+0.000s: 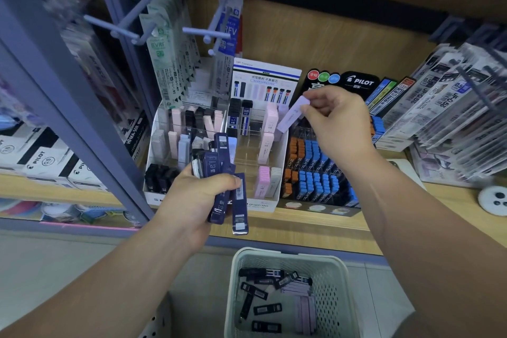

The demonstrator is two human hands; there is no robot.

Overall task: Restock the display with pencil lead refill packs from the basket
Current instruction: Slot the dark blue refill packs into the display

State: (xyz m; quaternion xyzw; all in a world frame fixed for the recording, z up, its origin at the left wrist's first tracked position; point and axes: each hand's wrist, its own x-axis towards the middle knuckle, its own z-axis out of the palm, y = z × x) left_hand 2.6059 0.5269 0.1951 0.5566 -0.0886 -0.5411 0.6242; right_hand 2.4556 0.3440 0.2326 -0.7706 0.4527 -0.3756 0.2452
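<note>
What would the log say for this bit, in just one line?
right hand: pinches lilac lead pack over white display | left hand: grips navy lead packs | basket: more packs inside

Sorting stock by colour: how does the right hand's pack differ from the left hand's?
The lilac pack is pale; the navy packs are dark. The lilac pack is single, pinched by the right hand; the navy packs are a bundle gripped in the left hand. Both are slim and rectangular.

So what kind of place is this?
Likely a stationery shop: carded pen refills hanging on pale blue metal pegs, a white cardboard Tombow lead display and a black Pilot display.
</note>
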